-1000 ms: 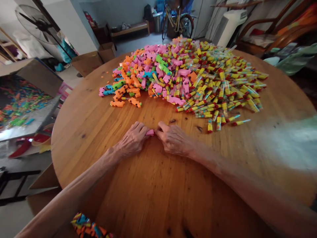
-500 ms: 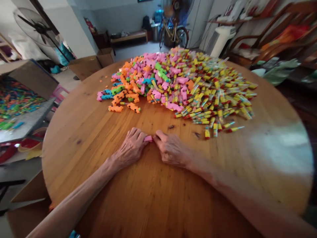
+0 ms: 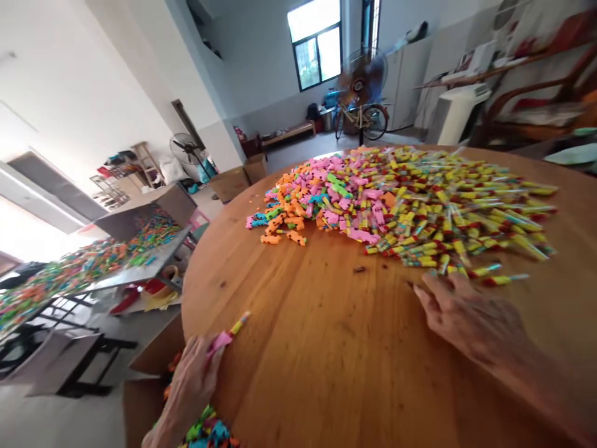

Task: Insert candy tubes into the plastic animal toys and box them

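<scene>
Pink toy (image 3: 220, 343) is pinched in the left hand's (image 3: 189, 368) fingers near the surface's (image 3: 317, 323) edge; a loose pinch could drop it. Right hand (image 3: 471, 317): fingers half bent by yellow tubes (image 3: 448, 218), can't tell if holding any.

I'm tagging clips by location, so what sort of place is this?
Probably a living space used as a small workshop: bright plastic pieces and yellow tubes lie heaped on a round wooden table, while a bicycle and a wooden armchair stand farther back.
</scene>
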`<state>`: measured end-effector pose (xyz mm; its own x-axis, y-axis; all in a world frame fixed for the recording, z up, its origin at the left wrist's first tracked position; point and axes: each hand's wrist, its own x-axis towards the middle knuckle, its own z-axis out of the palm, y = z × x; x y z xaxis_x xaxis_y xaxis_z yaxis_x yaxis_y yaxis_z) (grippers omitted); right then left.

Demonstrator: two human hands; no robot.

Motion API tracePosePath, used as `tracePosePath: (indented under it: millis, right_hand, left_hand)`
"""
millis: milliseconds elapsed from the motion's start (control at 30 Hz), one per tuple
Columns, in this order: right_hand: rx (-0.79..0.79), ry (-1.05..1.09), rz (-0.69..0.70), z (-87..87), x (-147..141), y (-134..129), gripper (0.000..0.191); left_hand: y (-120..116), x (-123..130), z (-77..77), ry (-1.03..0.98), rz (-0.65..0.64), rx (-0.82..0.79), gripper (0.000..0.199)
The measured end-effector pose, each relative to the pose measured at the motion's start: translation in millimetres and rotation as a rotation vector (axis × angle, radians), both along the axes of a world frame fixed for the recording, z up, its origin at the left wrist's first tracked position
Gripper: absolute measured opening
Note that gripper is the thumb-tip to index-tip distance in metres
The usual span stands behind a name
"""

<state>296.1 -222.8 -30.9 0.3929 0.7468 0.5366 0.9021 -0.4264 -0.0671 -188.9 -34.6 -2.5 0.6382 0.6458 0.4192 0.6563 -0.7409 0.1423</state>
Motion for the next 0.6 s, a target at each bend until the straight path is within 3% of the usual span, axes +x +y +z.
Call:
tracePosePath:
  millis: [100,167,233,300,467,600]
  right_hand:
    - [-0.016,0.068,0.126,-15.1,9.6,-0.1,0.022]
    - [-0.044,0.035,0.175,-15.7,7.8,2.2,0.024]
    - [-0.033,-0.024,0.208,-13.1,2.9,4.5,0.027]
    - [0.000,-0.060,0.286,-10.6,-2.0,5.6,0.032]
    - [0.017,-0.083,0.405,-14.2,-4.1,3.9,0.038]
    - [-0.037,-0.093,0.388,-18.9,4.7,4.1,0.038]
  left_hand:
    - [5.8,-41.3,8.6,0.062,0.157,0.127,0.023]
    - [21.4,-35.7,16.2,0.100,0.195,0.202,0.029]
    - [45.1,-4.5,23.3,0.120,0.163,0.215,0.034]
    - [76.0,43.6,27.0,0.127,0.090,0.177,0.038]
    - [161.5,164.3,16.6,0.177,-0.064,0.027,0.051]
    - [207.0,209.4,8.2,0.188,-0.108,0.016,0.041]
